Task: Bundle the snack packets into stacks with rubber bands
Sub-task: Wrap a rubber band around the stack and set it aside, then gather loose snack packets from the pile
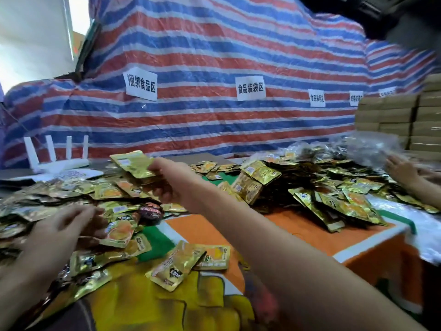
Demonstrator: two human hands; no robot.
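The right hand (167,180) reaches forward, thumb and fingers pinching a small stack of shiny gold foil snack packets (134,163) held above the orange, green and yellow printed tablecloth (310,232). The left hand (62,228) lies blurred over a loose heap of gold foil packets (100,194) (its grip is unreadable). Behind hangs a red, white and blue striped tarpaulin (214,56) bearing white paper labels (140,84), with a white four-antenna router (59,163) at its foot.

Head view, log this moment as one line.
right hand: holds gold packets | left hand: on packet pile, grip blurred
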